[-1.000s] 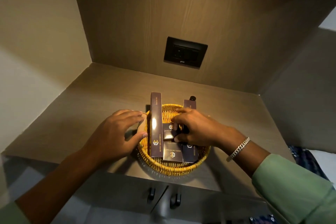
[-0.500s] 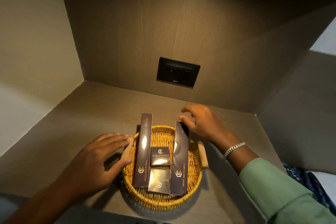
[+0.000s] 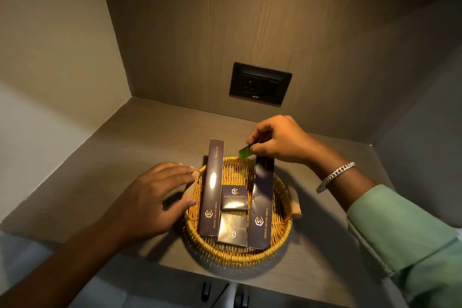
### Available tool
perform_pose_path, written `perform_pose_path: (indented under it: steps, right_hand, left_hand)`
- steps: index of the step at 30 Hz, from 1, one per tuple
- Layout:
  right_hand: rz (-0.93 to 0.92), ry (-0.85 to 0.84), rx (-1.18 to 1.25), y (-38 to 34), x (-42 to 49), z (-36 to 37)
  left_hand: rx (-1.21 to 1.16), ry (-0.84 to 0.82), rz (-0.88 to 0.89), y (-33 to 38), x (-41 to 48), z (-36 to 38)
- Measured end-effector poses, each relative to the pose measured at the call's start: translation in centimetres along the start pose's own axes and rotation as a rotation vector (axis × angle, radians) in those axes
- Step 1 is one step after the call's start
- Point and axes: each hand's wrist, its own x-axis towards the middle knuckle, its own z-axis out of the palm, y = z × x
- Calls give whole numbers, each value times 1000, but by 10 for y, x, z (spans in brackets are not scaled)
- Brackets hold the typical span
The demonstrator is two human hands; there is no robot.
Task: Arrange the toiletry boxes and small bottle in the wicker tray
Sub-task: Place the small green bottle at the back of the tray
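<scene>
Green, the small bottle (image 3: 245,152) hangs pinched in the right hand (image 3: 277,141) grip, just above the wicker tray (image 3: 280,227) far rim; lower it into the bare gap below the grip, between the long boxes (image 3: 212,187), while the open left hand (image 3: 155,197) steadies the rim

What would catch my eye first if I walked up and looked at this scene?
Probably the round wicker tray glowing gold under the light at the near edge of the shelf, with four dark boxes lying in it, two long ones flanking two small ones. Next, the right hand pinching a small green bottle above the tray's far rim, while the left hand rests at its left side. A black wall socket sits behind.
</scene>
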Motion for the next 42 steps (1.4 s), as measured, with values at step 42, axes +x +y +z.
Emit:
perform_pose_path:
  steps: [42]
  right_hand:
    - [395, 741, 143, 2, -129, 89]
  left_hand:
    - [11, -37, 28, -32, 2, -14]
